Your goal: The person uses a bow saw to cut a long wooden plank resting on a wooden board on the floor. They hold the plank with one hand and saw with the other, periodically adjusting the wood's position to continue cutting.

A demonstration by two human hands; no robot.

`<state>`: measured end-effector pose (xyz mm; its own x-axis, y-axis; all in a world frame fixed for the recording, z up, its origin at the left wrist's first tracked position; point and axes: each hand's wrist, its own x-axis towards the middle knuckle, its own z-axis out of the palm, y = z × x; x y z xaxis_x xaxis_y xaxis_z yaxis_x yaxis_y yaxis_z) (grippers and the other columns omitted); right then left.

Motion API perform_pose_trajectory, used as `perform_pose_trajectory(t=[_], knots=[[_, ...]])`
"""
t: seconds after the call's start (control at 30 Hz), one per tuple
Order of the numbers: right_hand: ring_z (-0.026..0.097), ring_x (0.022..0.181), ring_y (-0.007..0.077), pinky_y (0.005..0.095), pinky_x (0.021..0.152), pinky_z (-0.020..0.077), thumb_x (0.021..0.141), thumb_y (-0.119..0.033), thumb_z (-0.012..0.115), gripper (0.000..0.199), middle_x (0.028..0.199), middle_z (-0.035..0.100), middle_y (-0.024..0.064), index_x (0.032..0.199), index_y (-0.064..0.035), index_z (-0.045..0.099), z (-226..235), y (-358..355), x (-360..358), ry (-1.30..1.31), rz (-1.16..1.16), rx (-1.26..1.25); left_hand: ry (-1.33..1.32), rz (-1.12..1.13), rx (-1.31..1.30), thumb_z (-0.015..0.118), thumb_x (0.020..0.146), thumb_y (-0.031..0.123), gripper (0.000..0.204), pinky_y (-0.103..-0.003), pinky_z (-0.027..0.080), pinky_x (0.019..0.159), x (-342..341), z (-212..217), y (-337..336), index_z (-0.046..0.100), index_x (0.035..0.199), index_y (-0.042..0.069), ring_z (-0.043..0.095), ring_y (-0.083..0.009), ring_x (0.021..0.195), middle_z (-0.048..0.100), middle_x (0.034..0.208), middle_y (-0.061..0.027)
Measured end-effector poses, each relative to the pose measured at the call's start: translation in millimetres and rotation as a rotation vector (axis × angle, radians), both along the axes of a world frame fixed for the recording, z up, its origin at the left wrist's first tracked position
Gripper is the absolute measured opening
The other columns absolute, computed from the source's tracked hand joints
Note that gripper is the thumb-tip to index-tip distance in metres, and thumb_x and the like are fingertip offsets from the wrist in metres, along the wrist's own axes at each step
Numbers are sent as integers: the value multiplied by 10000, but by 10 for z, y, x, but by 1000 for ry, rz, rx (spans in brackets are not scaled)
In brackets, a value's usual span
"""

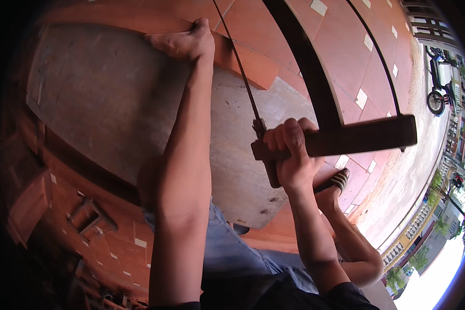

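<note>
R hand (289,155): fingers (287,135) clenched tight round the dark wooden end-bar of a frame saw (346,137), knuckles up, wrist bent a little, forearm coming up from the lower edge w/ elbow low. The bar runs sideways thru the fist, most of it sticking out to the right of the hand; a dark central beam rises from it toward the top edge, and the thin blade (240,67) leaves the frame just left of the fingers and slants up & left. L hand (183,41): arm stretched nearly straight away from the body, palm down, fingers spread & pressing flat on the reddish wooden plank (243,57), not gripping anything, just holding it down. Plank lies along the far edge of the grey worn board (103,98) that serves as the desk; its cut end sits just right of the L hand, w/ the blade crossing it between the two hands. So saw is in the R fist, plank under the L palm, blade close beside the L wrist. Below: blue shorts & a raised knee, a foot in a striped sandal (336,181) just beneath the R hand. Ground is red tiled paving (346,46); a parked motorbike (438,88) stands far right by the street.
</note>
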<state>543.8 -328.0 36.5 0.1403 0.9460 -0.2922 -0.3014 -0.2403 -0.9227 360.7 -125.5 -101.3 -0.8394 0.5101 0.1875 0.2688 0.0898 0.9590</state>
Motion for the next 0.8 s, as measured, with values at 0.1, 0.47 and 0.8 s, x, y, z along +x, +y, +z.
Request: perform_pose_trajectory(t=[0.1, 0.47, 0.8], knots=[[433, 613, 162, 381, 653, 452, 1041, -150, 670, 359, 673, 446, 31, 762, -80, 454, -62, 526, -102, -70, -16, 36, 46, 29, -79, 920, 635, 128, 873, -439, 519, 1073, 207, -76, 98, 375, 1287, -73, 575, -339, 1193, 460, 1271, -232], [484, 519, 171, 384, 604, 463, 1078, -245, 629, 369, 603, 482, 20, 775, -118, 461, 1070, -1713, 711, -59, 53, -47, -7, -3, -88, 814, 688, 58, 863, -484, 456, 1109, 47, 105, -44, 284, 1349, -109, 490, -357, 1227, 396, 1267, -247], [495, 627, 179, 373, 657, 471, 1015, -150, 722, 346, 680, 492, 47, 763, -45, 511, -41, 552, -137, -47, 1, 11, 69, 7, -154, 827, 666, 84, 895, -489, 462, 1106, 104, 24, 15, 291, 1355, -115, 495, -384, 1223, 399, 1281, -255]])
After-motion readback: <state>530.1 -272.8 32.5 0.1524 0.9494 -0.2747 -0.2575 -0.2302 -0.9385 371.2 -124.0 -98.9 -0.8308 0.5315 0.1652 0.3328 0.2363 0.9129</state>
